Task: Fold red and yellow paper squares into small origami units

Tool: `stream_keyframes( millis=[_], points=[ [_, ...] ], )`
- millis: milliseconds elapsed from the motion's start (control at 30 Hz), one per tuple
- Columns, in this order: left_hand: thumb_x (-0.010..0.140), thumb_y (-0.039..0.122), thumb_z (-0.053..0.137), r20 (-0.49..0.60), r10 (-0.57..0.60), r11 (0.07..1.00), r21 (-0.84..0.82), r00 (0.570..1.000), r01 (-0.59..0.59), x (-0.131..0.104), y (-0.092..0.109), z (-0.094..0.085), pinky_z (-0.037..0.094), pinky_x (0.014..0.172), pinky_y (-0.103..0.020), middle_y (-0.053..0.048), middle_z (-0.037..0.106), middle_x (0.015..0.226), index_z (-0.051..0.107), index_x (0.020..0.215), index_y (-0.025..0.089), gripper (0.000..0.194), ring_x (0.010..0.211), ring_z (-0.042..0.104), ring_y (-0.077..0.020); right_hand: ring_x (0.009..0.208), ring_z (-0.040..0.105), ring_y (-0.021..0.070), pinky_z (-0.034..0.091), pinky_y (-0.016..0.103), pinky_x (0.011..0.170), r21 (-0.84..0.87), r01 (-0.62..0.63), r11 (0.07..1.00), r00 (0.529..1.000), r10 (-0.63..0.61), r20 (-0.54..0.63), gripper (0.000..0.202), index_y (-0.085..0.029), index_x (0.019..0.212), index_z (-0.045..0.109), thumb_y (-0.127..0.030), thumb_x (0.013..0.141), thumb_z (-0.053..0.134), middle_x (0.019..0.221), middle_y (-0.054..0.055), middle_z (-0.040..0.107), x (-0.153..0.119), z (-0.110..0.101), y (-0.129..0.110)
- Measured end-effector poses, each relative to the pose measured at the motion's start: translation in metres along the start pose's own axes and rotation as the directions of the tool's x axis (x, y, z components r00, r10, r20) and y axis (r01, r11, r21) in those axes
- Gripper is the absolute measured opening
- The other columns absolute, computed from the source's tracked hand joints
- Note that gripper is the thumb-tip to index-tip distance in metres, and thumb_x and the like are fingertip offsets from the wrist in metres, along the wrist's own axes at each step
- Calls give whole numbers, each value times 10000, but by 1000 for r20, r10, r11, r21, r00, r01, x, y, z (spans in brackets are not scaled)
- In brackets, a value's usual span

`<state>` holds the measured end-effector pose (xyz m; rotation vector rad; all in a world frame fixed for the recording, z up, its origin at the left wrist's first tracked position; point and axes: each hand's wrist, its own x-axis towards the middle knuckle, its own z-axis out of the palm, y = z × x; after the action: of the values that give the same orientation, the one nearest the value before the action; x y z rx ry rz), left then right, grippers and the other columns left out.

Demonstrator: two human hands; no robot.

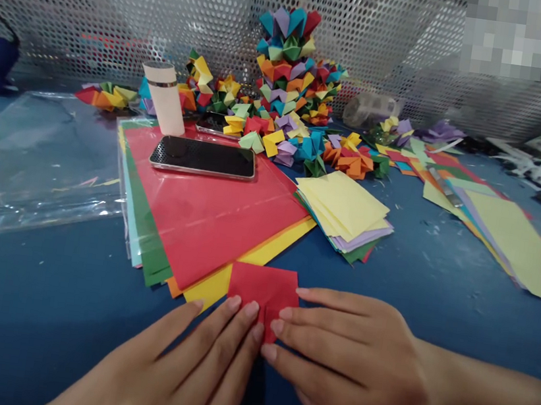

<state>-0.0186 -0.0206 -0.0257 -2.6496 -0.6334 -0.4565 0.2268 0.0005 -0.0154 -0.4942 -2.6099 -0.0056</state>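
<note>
A small red paper square [263,284] with folds in it lies on the blue table in front of me. My left hand [200,359] rests on its lower left part, fingers stretched out and fingertips pressing the paper. From the right, my right hand [349,359] touches the paper's right edge with outstretched fingertips; its thumb is mostly hidden below. The fingertips of both hands nearly meet at a crease in the lower middle. Just beyond the square lie large coloured sheets with a red sheet [218,222] on top, under clear plastic.
A phone [204,157] and a white cylinder [164,99] stand on the sheets. A stack of small paper squares [344,205] is to the right. Folded paper units [283,85] are piled at the back before a perforated metal panel [176,11]. Paper strips [514,241] lie far right.
</note>
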Motion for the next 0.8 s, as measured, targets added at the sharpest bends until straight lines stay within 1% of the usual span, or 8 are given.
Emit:
stream_keyframes(
  millis=[133, 233, 333, 433, 533, 600, 700, 800],
  points=[
    [942, 150, 336, 2, 7, 1000, -16, 1000, -7, -2, 2, -1, 341, 961, -364, -43, 646, 1200, 571, 1156, 184, 319, 1138, 541, -204, 835, 666, 186, 498, 342, 867, 10, 98, 995, 995, -98, 32, 307, -121, 1047, 664, -212, 784, 535, 892, 49, 734, 3, -4, 3],
    [939, 165, 359, 1, 13, 1000, -13, 1000, -13, -2, 1, 0, 286, 1032, -382, -43, 644, 1200, 583, 1143, 183, 304, 1146, 531, -210, 782, 659, 190, 500, 368, 823, 32, 83, 996, 994, -85, 61, 270, -111, 1006, 675, -192, 782, 548, 874, 52, 731, 6, -5, 4],
    [940, 160, 358, -17, 37, 998, -43, 999, -38, 0, -1, 2, 197, 1102, -400, -21, 631, 1223, 598, 1118, 192, 300, 1146, 525, -195, 802, 650, 193, 491, 372, 833, 42, 59, 997, 994, -62, 87, 236, -124, 969, 689, -181, 786, 551, 896, 48, 728, 8, -5, 3],
    [941, 147, 352, -26, 60, 996, -71, 998, -62, 0, -3, 6, 159, 1125, -403, -4, 632, 1223, 609, 1092, 196, 302, 1145, 524, -186, 793, 648, 176, 480, 355, 846, 21, 90, 996, 992, -92, 90, 246, -120, 994, 681, -178, 799, 542, 887, 46, 726, 7, -5, 5],
    [945, 148, 343, -20, 60, 996, -63, 998, -61, 0, -2, 7, 173, 1117, -398, -17, 642, 1210, 594, 1124, 179, 310, 1146, 525, -191, 774, 646, 151, 478, 324, 854, -12, 149, 989, 987, -147, 70, 268, -110, 1028, 667, -177, 819, 513, 867, 39, 725, 6, -6, 7],
    [948, 154, 338, 2, 41, 998, -53, 999, -41, 0, -2, 6, 210, 1096, -378, -29, 637, 1219, 576, 1150, 166, 313, 1159, 519, -191, 778, 647, 148, 479, 311, 866, -28, 174, 984, 984, -173, 52, 276, -109, 1021, 672, -182, 817, 500, 867, 36, 724, 5, -6, 6],
    [947, 156, 344, 24, 22, 999, -37, 999, -21, 1, 0, 1, 285, 1038, -351, -31, 645, 1209, 546, 1187, 165, 314, 1150, 535, -185, 782, 652, 154, 472, 300, 899, -46, 209, 977, 978, -209, -7, 292, -122, 992, 687, -184, 796, 480, 870, 38, 726, 5, -5, 5],
    [950, 146, 325, 27, 30, 999, -43, 999, -29, 2, 1, -3, 315, 999, -349, -31, 650, 1203, 535, 1204, 164, 330, 1124, 565, -184, 790, 657, 165, 447, 320, 950, -15, 186, 982, 981, -187, -45, 303, -124, 966, 688, -173, 767, 465, 846, 42, 728, 11, -6, 6]
  ],
)
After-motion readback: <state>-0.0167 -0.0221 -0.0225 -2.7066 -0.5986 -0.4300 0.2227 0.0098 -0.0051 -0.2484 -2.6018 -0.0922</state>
